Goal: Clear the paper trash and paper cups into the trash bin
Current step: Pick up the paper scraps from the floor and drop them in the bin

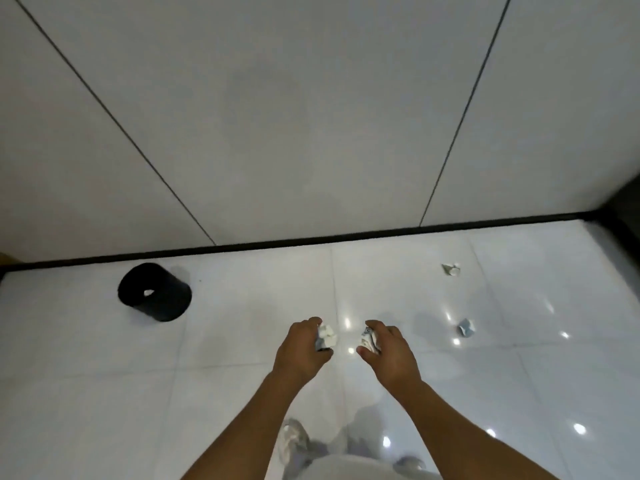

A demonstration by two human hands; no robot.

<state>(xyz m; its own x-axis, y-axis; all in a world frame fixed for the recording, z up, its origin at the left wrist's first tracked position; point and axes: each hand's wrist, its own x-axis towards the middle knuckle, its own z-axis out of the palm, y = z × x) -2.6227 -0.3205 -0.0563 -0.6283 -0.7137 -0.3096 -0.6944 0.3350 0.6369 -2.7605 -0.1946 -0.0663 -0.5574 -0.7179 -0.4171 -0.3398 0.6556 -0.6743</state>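
Standing near the wall's black baseboard (311, 239), a black trash bin (156, 293) is seen at left; crumpled paper (326, 336) is gripped by the left hand (300, 351), another wad (367, 338) by the right hand (389, 355); two scraps (451, 269) (465, 328) lie on open floor at right.

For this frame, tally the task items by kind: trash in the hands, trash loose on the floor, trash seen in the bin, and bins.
Crumpled pieces held: 2, one in the left hand, one in the right hand
Loose pieces on the floor: 2
White scrap in the bin: 1
Black trash bin: 1
Total: 6
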